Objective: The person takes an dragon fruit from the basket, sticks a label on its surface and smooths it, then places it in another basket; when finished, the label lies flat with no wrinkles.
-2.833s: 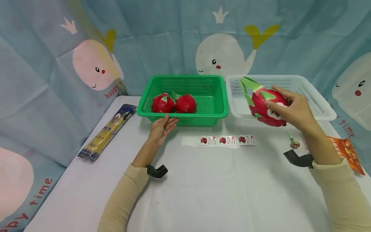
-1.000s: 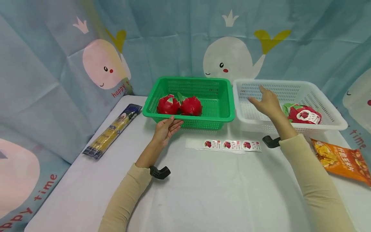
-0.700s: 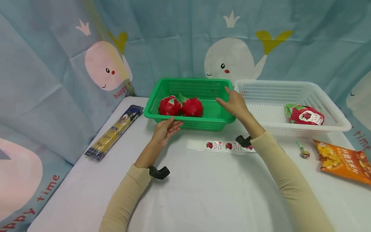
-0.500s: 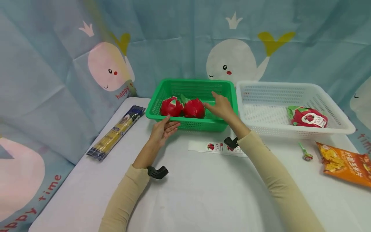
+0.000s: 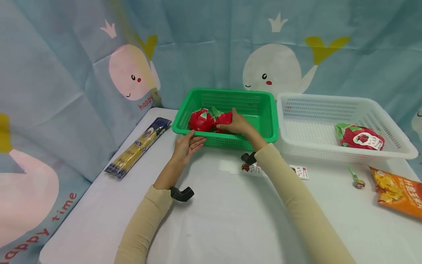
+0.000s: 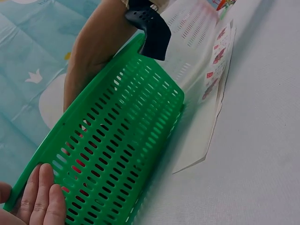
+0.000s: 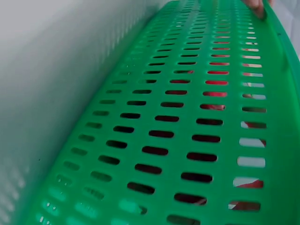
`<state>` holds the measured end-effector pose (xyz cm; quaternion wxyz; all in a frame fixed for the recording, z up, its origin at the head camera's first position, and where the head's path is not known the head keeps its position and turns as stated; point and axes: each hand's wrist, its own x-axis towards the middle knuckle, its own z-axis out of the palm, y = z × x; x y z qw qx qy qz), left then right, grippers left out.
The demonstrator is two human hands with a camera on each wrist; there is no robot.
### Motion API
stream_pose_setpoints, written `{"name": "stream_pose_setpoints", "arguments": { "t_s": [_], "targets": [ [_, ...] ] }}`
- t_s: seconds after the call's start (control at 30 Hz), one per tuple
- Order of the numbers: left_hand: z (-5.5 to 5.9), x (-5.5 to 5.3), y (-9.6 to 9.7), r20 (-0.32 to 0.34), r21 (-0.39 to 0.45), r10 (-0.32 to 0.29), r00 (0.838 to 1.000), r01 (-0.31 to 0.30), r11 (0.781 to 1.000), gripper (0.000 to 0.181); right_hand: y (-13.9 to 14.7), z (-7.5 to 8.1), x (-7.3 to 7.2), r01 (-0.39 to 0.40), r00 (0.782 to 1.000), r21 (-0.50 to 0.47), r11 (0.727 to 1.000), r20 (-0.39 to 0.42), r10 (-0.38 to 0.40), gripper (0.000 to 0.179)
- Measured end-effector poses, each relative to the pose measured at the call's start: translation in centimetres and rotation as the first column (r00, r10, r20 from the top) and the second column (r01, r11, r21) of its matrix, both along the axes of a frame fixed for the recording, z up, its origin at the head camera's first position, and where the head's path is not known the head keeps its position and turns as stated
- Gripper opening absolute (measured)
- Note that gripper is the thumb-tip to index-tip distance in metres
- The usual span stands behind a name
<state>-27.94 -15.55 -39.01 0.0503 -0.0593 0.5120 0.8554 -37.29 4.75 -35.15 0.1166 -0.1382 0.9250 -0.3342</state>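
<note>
Your right hand (image 5: 238,124) reaches over the near rim of the green slotted plastic basket (image 5: 260,110) and lies on the right-hand red dragon fruit with green tips (image 5: 225,118), fingers curved over its top; whether they actually clench it cannot be told from here. That fruit sits in the left half of the green basket, touching a second red dragon fruit (image 5: 200,121) just to its left. Your right wrist camera shows only the basket's green slotted wall (image 7: 187,117), with red showing through the slots.

Your left hand (image 5: 186,145) rests relaxed against the outside of the basket's near wall, fingers straight and laid on the plastic (image 6: 42,199), holding nothing.

Just right of the green basket stands a white slotted plastic basket (image 5: 329,101), and in its right part lies a third dragon fruit with a white sticker on it (image 5: 361,137). On the white table (image 5: 230,220), in front of the baskets, lies a strip of stickers (image 5: 298,171), partly hidden by your right forearm. Farther right are a small lollipop (image 5: 356,179) and an orange snack bag (image 5: 397,190). Well to the left of the green basket lies a long yellow and blue packet (image 5: 140,146).
</note>
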Motion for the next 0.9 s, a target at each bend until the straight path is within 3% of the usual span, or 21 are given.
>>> {"name": "stream_pose_setpoints", "arguments": {
  "t_s": [0.2, 0.47, 0.6, 0.9],
  "targets": [
    [0.1, 0.0, 0.3, -0.019, -0.002, 0.003, 1.000, -0.003, 1.000, 0.023, 0.1, -0.3, -0.2, -0.016, 0.999, -0.013, 1.000, -0.046, 0.015, 0.093],
    [-0.2, 0.0, 0.2, -0.027, 0.015, 0.006, 1.000, -0.006, 1.000, 0.022, 1.1, -0.1, 0.1, -0.036, 0.995, -0.105, 0.994, -0.094, 0.026, 0.074],
    [-0.2, 0.0, 0.3, -0.032, 0.006, 0.000, 1.000, 0.000, 1.000, 0.024, 2.0, 0.2, 0.2, -0.049, 0.989, -0.089, 0.995, -0.142, 0.036, 0.068],
    [-0.3, 0.2, 0.2, -0.023, 0.001, 0.002, 1.000, -0.002, 1.000, 0.026, 5.5, 1.3, 0.3, -0.008, 0.992, -0.136, 0.991, -0.126, -0.010, 0.063]
  ]
}}
